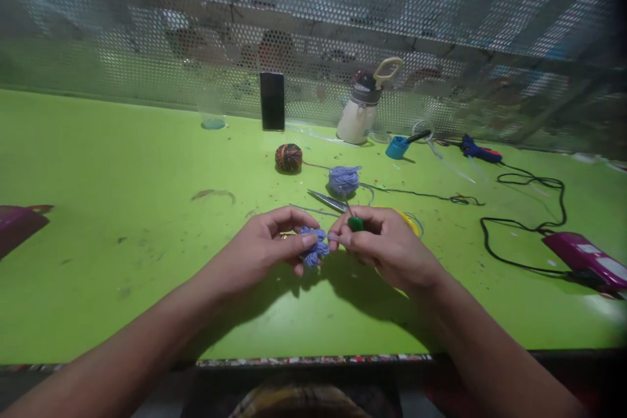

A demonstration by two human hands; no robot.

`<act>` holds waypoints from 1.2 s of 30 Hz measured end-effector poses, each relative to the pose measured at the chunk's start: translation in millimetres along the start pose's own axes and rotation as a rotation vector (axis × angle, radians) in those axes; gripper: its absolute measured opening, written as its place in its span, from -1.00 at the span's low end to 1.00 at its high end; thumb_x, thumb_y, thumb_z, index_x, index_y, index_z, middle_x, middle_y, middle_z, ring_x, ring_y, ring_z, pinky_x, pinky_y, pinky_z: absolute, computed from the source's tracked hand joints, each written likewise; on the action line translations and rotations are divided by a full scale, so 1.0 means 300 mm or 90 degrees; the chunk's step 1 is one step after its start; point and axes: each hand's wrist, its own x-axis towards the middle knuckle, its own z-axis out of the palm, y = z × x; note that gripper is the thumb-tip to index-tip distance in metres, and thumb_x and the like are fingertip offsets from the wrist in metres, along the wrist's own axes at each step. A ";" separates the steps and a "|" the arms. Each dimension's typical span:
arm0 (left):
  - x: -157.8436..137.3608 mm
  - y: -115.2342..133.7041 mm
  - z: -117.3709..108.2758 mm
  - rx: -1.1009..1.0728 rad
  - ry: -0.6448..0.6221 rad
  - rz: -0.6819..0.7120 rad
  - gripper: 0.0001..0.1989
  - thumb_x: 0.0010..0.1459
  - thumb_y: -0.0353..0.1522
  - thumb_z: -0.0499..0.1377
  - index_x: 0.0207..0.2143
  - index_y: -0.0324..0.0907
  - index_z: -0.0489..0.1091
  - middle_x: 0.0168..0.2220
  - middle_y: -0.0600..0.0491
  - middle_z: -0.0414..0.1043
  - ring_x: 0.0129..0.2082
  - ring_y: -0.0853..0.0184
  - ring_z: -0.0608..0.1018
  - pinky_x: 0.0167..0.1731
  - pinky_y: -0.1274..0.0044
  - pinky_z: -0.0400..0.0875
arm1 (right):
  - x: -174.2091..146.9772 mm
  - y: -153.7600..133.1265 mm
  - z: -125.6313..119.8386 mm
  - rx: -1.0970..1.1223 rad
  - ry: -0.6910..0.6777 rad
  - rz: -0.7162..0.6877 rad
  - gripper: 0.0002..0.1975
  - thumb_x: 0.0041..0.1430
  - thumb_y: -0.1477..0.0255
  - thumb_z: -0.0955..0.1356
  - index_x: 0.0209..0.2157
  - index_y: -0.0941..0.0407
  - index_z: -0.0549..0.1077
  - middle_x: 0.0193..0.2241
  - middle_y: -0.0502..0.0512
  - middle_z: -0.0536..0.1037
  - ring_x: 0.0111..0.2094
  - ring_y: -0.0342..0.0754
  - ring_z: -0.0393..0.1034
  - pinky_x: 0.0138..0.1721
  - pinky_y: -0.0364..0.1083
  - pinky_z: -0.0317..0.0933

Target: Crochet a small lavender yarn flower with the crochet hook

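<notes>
My left hand [274, 238] is closed on a small purple crocheted piece [313, 249], pinched between thumb and fingers. Just beside it, my right hand [385, 241] is closed around a green-handled crochet hook [356, 224], its thin metal shaft pointing up and away. The same fingers pinch a strand of purple yarn [332, 236] that runs to the piece. Under and behind my right hand lie scissors [327, 200]; their blades show, and the yellow handle is partly hidden. Beyond them rests a ball of purple yarn [343, 180].
A multicoloured yarn ball [289, 157], an upright phone [272, 101], a clear cup [213, 119] and a white bottle [360, 114] stand farther back. Rightward are a blue container [397, 147], a glue gun [480, 150] and a magenta power strip [585, 258] with black cable, on the green table [122, 176].
</notes>
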 end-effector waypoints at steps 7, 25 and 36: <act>-0.004 -0.002 0.004 -0.036 -0.027 0.006 -0.89 0.22 -0.38 0.20 -0.20 -0.22 0.42 -0.28 0.03 0.53 -0.34 0.39 0.53 -0.32 0.53 0.44 | 0.007 0.011 -0.004 0.082 -0.028 0.032 -0.90 -0.04 0.46 0.42 -0.49 0.20 0.44 -0.61 -0.05 0.39 -0.70 -0.30 0.00 -0.68 -0.19 -0.18; -0.005 0.014 0.025 0.000 0.025 0.012 -0.78 0.08 -0.33 0.31 -0.24 -0.22 0.42 -0.33 0.02 0.52 -0.39 0.36 0.50 -0.30 0.45 0.38 | 0.003 0.018 0.002 0.059 -0.025 0.041 -0.96 -0.10 0.50 0.38 -0.53 0.18 0.42 -0.67 -0.11 0.30 -0.69 -0.28 0.03 -0.66 -0.20 -0.12; 0.002 -0.001 0.020 0.028 0.057 0.045 -0.86 0.08 -0.48 0.26 -0.26 -0.21 0.44 -0.29 0.06 0.51 -0.32 0.37 0.48 -0.23 0.46 0.33 | 0.000 0.028 -0.012 -0.026 -0.080 0.005 -0.94 0.01 0.49 0.38 -0.49 0.17 0.43 -0.57 -0.06 0.33 -0.59 -0.23 0.05 -0.57 -0.18 -0.09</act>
